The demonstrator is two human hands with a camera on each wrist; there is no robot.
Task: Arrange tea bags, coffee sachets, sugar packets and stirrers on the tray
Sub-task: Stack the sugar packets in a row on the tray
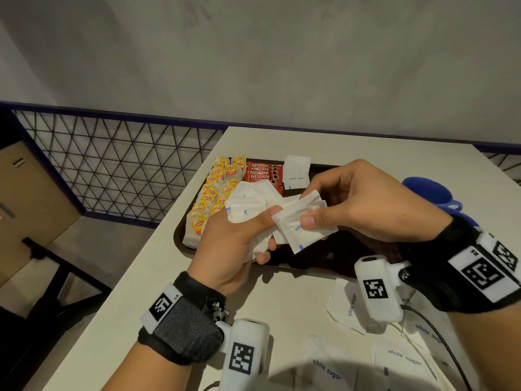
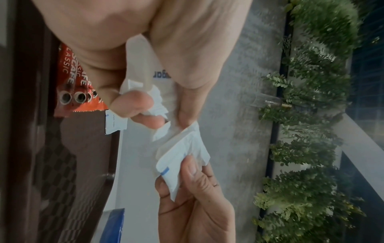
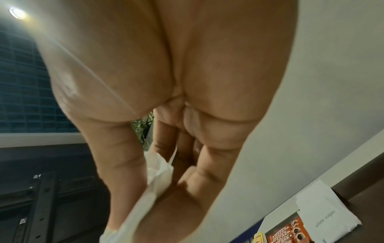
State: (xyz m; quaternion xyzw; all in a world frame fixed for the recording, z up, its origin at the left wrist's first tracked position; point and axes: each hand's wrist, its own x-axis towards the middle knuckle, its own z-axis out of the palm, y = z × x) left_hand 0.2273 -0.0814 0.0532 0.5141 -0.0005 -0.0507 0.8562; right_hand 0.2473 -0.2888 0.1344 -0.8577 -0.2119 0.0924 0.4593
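Both hands up over the brown tray [image 1: 180, 238], which sits on the white counter [image 1: 132, 280]. L hand [image 1: 225, 249] curled round a crumpled bunch of white sugar packets [image 1: 248, 210]. R hand [image 1: 358, 204] pinches one sugar packet [image 1: 298, 235] btwn thumb & fingers, touching the bunch. On the tray: yellow tea bags [image 1: 214, 193] down the left side, red coffee sachets [image 1: 263, 172] next to them, one more packet [image 1: 296, 173] beside those. Loose packets [image 1: 348, 306] lie on the counter near the person. Blue cup [image 1: 431, 193] off to the right.
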